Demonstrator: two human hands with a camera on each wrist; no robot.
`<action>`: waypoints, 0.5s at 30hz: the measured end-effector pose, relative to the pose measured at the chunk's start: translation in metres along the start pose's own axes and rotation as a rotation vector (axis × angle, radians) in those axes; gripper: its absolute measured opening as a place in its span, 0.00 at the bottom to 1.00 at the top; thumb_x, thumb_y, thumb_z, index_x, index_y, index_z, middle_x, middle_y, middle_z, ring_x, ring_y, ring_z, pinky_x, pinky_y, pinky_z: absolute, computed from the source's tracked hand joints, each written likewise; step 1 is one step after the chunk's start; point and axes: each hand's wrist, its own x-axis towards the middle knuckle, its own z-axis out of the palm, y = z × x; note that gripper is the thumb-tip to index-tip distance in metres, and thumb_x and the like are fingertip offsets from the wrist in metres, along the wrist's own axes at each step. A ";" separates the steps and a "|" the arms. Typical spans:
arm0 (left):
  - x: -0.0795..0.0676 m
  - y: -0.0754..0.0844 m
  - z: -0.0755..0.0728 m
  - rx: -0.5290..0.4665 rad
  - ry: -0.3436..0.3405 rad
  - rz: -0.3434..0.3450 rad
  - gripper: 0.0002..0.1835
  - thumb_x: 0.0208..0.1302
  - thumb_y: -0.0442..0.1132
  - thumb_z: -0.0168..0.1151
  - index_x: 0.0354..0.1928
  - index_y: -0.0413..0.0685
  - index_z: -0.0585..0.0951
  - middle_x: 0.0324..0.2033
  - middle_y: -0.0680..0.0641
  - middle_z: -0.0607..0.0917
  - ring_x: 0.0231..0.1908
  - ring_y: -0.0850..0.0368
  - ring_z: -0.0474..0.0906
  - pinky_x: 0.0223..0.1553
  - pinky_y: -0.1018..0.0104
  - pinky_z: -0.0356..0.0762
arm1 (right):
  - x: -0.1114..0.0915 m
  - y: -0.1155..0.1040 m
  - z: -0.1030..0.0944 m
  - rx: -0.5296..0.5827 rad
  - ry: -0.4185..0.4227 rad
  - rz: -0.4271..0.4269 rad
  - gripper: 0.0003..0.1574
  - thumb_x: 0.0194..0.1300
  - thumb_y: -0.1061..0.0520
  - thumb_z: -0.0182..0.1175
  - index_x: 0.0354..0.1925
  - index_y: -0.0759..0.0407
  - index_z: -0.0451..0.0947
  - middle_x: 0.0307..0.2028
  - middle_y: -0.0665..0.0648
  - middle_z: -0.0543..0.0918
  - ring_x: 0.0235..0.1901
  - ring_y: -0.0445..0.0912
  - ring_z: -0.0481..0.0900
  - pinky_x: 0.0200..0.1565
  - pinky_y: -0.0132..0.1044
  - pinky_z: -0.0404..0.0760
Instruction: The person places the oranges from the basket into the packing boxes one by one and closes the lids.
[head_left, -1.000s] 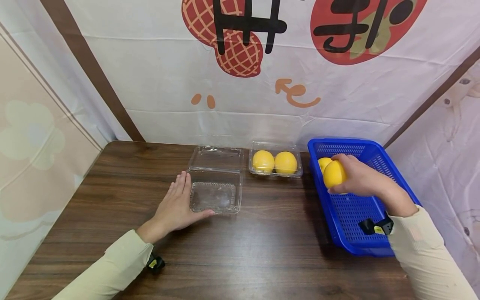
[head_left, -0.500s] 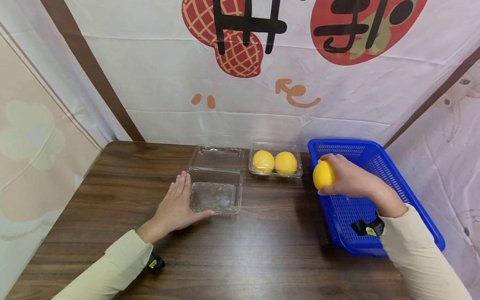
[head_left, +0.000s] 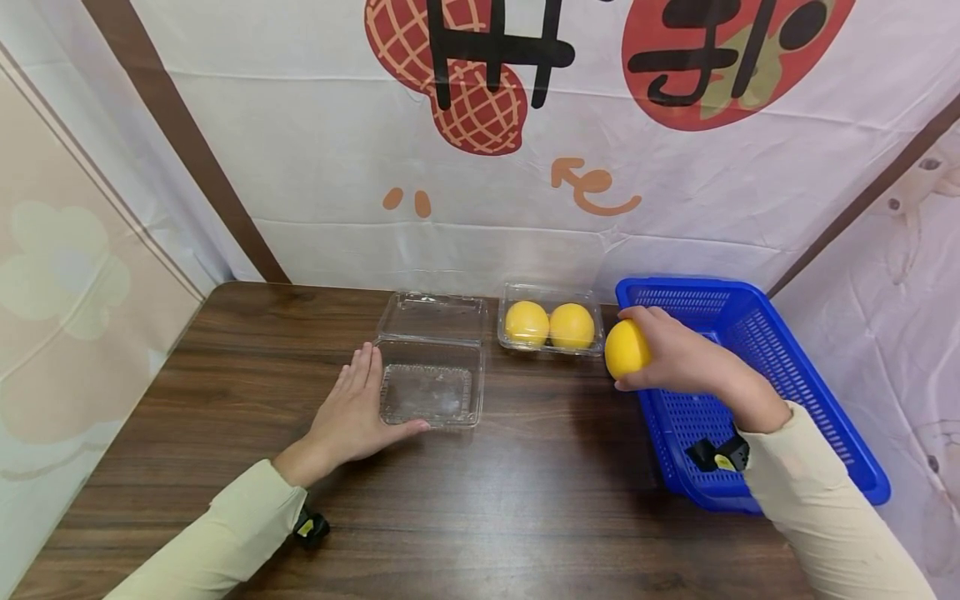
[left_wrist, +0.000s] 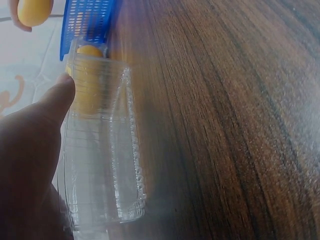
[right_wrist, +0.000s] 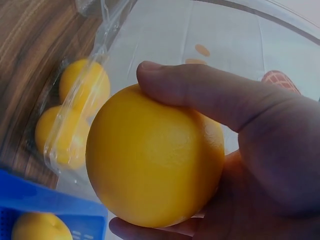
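Partly hidden: yellow fruit [head_left: 627, 350] in right hand [head_left: 682, 356], basket [head_left: 776, 350] behind.

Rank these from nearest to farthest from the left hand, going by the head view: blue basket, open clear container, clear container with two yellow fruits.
1. Open container: immediately right of the left hand, apparently touching it.
2. Filled container: farther right and toward the back.
3. Blue basket: farthest, on the right side.

Across the brown wood-grain worktop [head_left: 525, 500], left to right: an open clear container [head_left: 431, 387], a closed clear container [head_left: 552, 293], a blue basket [head_left: 765, 346].
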 end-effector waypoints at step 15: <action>0.001 0.000 0.001 -0.004 -0.007 -0.009 0.76 0.50 0.83 0.58 0.78 0.26 0.42 0.78 0.29 0.41 0.78 0.34 0.39 0.77 0.42 0.42 | 0.011 -0.016 0.013 -0.030 -0.001 -0.058 0.56 0.50 0.49 0.79 0.69 0.67 0.63 0.52 0.66 0.74 0.43 0.55 0.75 0.42 0.48 0.81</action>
